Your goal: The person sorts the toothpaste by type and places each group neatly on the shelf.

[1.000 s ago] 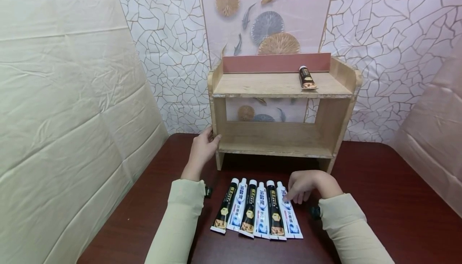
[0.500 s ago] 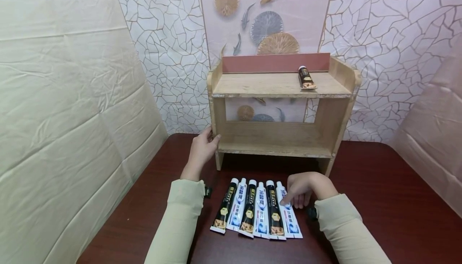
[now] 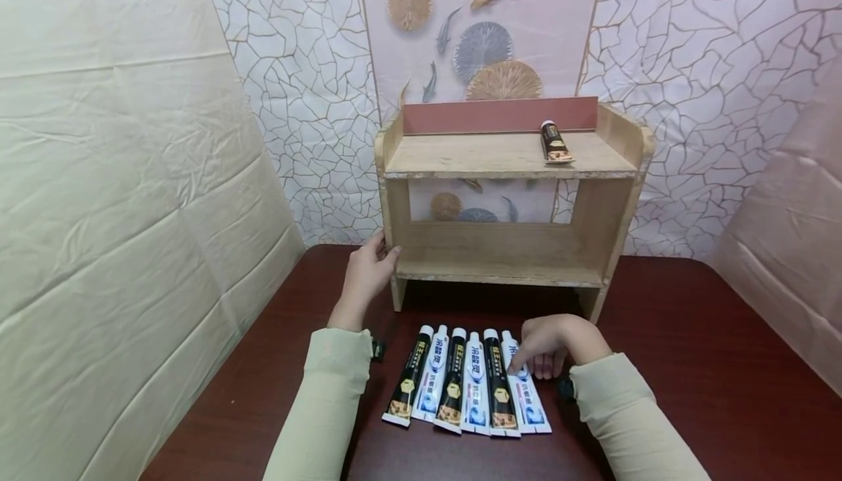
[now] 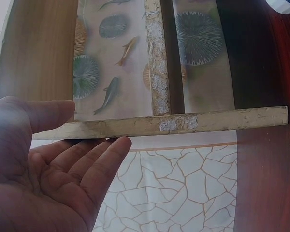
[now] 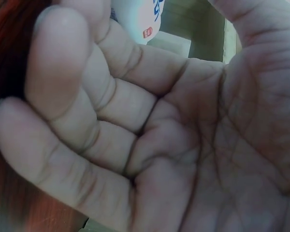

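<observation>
My left hand [image 3: 368, 273] grips the left side panel of a small wooden shelf [image 3: 506, 274], thumb on the inner face and fingers along the outside; the left wrist view shows the panel [image 4: 222, 120] between them. On the table, my right hand [image 3: 555, 342] reaches over the rightmost white-and-blue toothpaste tube [image 3: 531, 408], holding it between thumb and fingers. The right wrist view has that tube [image 5: 140, 19] partly hidden behind the curled fingers [image 5: 60, 58]. Left of it lie black toothpaste tubes [image 3: 502, 386] and white ones [image 3: 475, 386], alternating side by side, caps toward the shelf.
Another black toothpaste tube [image 3: 554, 142] lies on the right part of the shelf's upper board [image 3: 473, 152]. The shelf stands at the back of a dark red table [image 3: 691, 335]. Patterned cloth [image 3: 316, 101] hangs behind, and a pale cloth wall [image 3: 131, 174] runs along the left.
My right hand has moved slightly down and left over the rightmost white tube, its thumb now nearer the neighbouring black tube. The left hand stays on the shelf.
</observation>
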The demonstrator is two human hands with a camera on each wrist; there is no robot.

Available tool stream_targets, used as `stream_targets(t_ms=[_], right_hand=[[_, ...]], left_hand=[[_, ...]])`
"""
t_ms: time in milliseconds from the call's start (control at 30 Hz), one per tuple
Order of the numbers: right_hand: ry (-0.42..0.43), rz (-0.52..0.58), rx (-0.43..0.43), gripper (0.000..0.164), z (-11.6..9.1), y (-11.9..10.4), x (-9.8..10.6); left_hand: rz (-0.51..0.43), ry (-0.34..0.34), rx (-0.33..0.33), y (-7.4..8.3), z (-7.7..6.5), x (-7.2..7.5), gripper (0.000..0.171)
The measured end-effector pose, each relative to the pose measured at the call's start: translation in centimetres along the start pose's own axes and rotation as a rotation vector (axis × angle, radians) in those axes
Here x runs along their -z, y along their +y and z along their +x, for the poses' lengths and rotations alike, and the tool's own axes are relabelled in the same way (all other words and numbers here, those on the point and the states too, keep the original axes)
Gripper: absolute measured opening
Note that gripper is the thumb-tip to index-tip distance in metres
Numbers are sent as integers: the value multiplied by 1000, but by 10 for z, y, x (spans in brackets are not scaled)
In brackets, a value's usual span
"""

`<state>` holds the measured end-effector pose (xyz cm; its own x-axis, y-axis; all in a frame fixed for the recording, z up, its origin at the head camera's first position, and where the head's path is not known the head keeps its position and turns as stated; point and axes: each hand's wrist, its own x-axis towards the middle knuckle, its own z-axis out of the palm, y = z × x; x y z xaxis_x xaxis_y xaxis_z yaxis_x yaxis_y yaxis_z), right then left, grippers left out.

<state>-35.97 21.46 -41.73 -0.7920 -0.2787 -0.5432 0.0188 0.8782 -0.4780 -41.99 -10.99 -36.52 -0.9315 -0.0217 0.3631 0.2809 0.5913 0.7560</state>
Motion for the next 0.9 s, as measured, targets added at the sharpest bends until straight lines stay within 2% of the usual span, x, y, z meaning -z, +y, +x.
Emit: stream_targets(t_ms=[333, 900], right_hand=[[8, 20, -21, 36, -3, -3, -2], [3, 28, -10, 38, -1, 1, -2]], left_hand=[[-6, 7, -9, -1, 1, -1, 52], [-13, 0, -2, -2, 0, -1, 53]])
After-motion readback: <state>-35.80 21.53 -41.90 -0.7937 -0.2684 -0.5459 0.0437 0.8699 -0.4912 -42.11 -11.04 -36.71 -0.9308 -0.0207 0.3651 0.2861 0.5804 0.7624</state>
